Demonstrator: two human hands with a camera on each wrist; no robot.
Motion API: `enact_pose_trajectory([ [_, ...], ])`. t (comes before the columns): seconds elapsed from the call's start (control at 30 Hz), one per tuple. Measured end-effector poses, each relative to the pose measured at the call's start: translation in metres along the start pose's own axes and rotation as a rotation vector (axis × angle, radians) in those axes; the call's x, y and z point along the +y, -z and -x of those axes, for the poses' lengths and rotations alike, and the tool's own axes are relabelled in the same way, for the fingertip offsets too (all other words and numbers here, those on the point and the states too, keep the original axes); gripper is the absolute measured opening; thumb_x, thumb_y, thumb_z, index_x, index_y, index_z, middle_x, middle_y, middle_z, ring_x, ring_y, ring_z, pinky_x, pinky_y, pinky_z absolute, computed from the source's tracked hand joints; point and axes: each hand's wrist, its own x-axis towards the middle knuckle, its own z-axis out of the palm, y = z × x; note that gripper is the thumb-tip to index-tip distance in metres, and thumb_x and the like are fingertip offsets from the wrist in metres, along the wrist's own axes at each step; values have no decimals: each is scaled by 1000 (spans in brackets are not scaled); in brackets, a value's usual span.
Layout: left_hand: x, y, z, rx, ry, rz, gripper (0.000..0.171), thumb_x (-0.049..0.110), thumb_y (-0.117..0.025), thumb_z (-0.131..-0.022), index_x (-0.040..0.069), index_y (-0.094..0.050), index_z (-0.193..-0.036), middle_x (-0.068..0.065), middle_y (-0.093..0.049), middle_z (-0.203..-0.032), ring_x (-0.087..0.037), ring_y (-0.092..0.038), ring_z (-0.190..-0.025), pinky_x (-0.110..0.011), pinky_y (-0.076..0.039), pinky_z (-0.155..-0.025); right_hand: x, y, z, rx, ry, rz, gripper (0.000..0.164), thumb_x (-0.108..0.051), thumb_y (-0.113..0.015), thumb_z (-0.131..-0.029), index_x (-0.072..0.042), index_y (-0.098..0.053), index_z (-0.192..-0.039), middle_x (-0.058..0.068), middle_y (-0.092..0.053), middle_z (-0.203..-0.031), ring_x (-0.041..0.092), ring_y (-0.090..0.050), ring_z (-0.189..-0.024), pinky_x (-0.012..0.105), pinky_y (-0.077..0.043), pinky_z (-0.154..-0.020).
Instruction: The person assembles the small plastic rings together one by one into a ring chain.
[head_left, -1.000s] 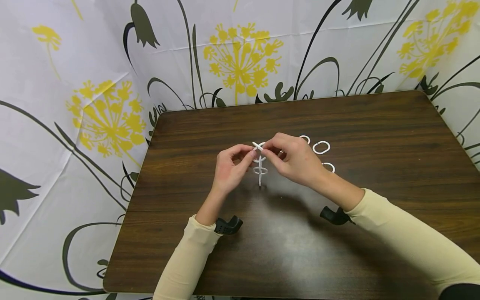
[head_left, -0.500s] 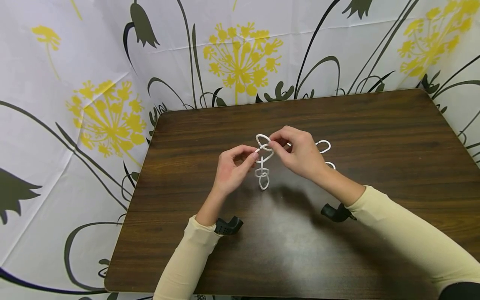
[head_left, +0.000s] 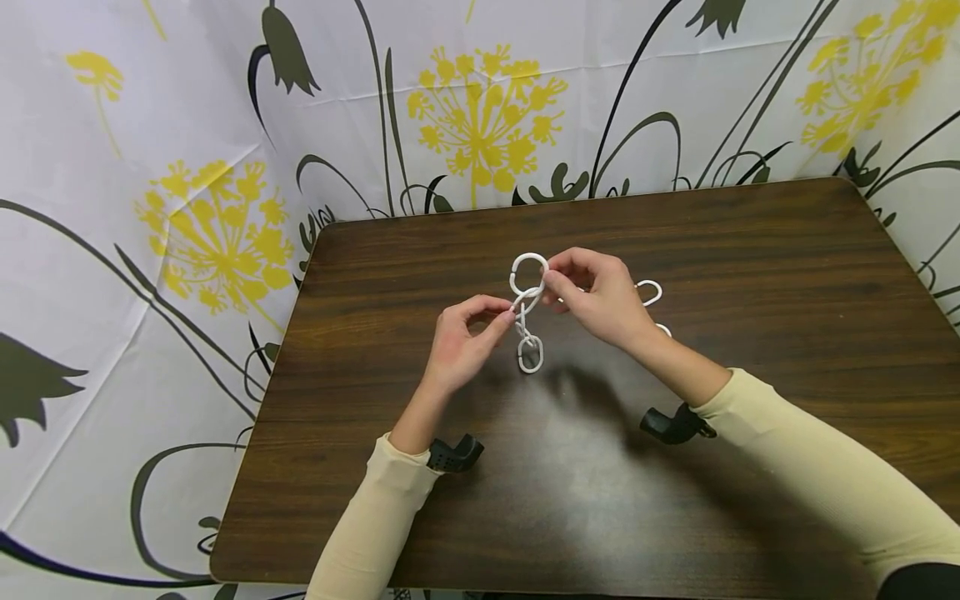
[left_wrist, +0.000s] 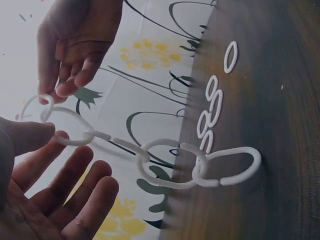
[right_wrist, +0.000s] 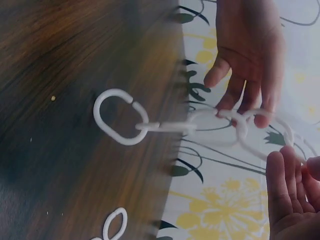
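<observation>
In the head view, my left hand pinches one link of a short chain of white plastic open-sided oval links between thumb and fingertips. Up and to its right, my right hand pinches the edge of the uppermost link, which passes through the link at my left fingertips. Below them the chain hangs down, ending in a bottom link just over or on the table; contact is unclear. A small gap shows in the bottom link's side in the right wrist view. My left hand's other fingers spread loosely.
Several loose white links lie on the dark wood-grain table, partly behind my right hand in the head view. A white cloth with yellow and grey plant prints hangs behind and left of the table.
My right hand has moved slightly up and right, turning the uppermost link upright to show its full oval. The hanging links have swung round. My left hand has stayed nearly in place.
</observation>
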Motion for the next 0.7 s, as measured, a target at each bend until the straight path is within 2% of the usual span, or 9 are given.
enact_pose_trajectory([
  [0.17,4,0,-5,12,-1,56,19,3,-63,-90,-10,-67,-103,-22,-68,-94,-32,-64,-81,-39,-58,-62,0,-1,-2,-41,-64,-94,16,-11,-63,-92,4,-63,-99,19,-66,-85,24,-67,-70,37,-59,-62],
  [0.37,6,-2,-10,36,-16,154,21,3,-62,-92,-9,-65,-109,-26,-67,-99,-41,-64,-84,-55,-55,-66,-3,0,-1,-84,-118,-112,17,-10,-63,-92,5,-63,-101,23,-66,-88,22,-69,-71,37,-59,-62],
  [0.5,-10,-4,-16,60,-46,168,20,8,-64,-91,-5,-67,-106,-17,-70,-94,-34,-67,-82,-43,-59,-64,-1,3,-2,-139,-134,-102,20,-10,-64,-92,7,-62,-103,29,-65,-91,24,-69,-73,39,-59,-64],
  [0.6,-20,-4,-19,70,-54,160,19,12,-66,-91,-1,-69,-104,-12,-71,-92,-24,-67,-79,-32,-59,-61,3,8,-3,-173,-146,-76,21,-10,-64,-91,5,-63,-105,25,-66,-94,26,-69,-76,43,-59,-66],
  [0.7,-23,-4,-19,72,-47,158,18,12,-67,-90,0,-70,-103,-14,-71,-92,-19,-67,-77,-34,-59,-61,8,19,-4,-208,-160,44,19,-12,-66,-91,0,-65,-105,16,-67,-93,25,-68,-77,39,-59,-66],
])
